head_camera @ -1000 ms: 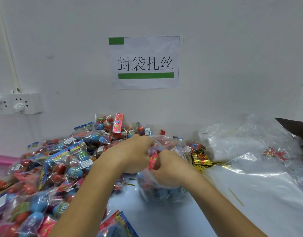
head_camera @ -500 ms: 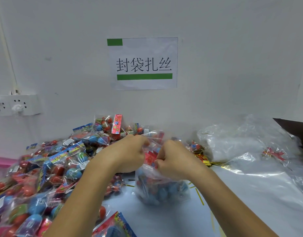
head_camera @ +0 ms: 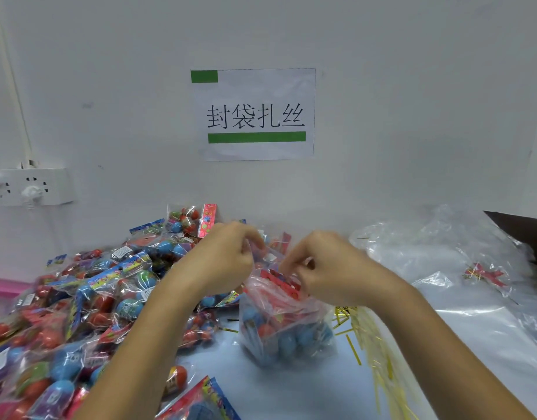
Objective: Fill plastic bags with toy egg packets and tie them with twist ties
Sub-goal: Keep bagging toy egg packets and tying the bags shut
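Clear plastic bag (head_camera: 287,331) stuffed with blue and red toy egg packets stands upright on the pale table (head_camera: 306,392), right in front of the person, and both hands are at its gathered top. The left hand (head_camera: 225,262) has its fingers curled and pinching the crinkled film at the bag's mouth; the right hand (head_camera: 328,271) is curled the same way on the other side of the opening, gripping the plastic just above a red-printed packet (head_camera: 281,281) that pokes up inside. The two hands sit near each other, knuckles almost facing, with the bag's neck between them. Whether a tie is already in either hand I cannot tell.

Just beside the bag, to its right, thin gold twist ties (head_camera: 364,338) lie scattered loose on the table. A big heap of packaged toy eggs (head_camera: 88,298) fills the left side of the table. Crumpled empty clear bags (head_camera: 437,256) lie further right. On the white wall hangs a paper sign with green bars (head_camera: 253,115), and a white power strip (head_camera: 31,186) is mounted at left.
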`<state>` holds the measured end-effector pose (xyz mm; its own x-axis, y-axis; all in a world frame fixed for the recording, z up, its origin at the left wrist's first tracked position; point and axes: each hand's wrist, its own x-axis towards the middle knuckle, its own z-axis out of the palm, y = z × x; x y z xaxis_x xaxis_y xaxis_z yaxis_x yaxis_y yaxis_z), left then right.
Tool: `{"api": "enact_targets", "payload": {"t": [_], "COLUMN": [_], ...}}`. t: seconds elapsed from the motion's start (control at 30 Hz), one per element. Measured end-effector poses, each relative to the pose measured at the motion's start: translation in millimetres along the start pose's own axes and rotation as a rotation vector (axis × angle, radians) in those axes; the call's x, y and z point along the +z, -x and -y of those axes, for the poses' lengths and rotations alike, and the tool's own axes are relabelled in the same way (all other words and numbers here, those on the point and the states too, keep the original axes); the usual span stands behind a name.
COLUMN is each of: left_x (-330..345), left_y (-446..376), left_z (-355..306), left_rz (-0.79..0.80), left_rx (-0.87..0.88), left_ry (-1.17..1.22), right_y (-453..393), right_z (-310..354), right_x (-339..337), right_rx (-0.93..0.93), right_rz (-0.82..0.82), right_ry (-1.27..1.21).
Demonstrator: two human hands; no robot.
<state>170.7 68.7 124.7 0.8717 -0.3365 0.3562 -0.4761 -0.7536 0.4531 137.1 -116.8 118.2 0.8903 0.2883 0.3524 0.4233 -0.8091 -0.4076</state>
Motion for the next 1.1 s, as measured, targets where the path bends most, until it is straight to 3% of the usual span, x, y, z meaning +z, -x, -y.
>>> {"api": "enact_targets", "payload": {"t": [0.13,0.27,0.57,0.83,0.9,0.97,1.03,1.1], "left_x": [1,2,-6,-8,-9,-8,-5,-2], "left_y": [0,0,1,6,6,4,2,1], "left_z": [-4,-5,-3,-10,-9,-9,-9,-9], "left_rz": [-0.032,-0.064,-0.229,-0.181,-0.225,-0.3,-0.356,-0.362], "left_rx": [0.01,0.009,-0.063,-0.083,-0.074,-0.039,0.006,0.021], "left_ry": [0.05,0.071,0.226,0.344,0.409,0.451,0.458,0.485], "right_y": [-2,-5,-2,0,0,0,0,-2], "right_z": [4,1,-7,-14,-20,-25,-27,-26], "right_x": [22,28,-10,-23,-25,-24,-19,-13], "right_rx": [-0.003,-0.007,-0.092,-0.124,-0.077,0.048,0.192,0.287], "right_rz": [0.256,0.296,-0.349,-0.576,-0.56,-0.419,-0.276,-0.264], "right_ry": [0.177,0.208,-0.241,-0.487,-0.349,-0.149,-0.072,-0.037]}}
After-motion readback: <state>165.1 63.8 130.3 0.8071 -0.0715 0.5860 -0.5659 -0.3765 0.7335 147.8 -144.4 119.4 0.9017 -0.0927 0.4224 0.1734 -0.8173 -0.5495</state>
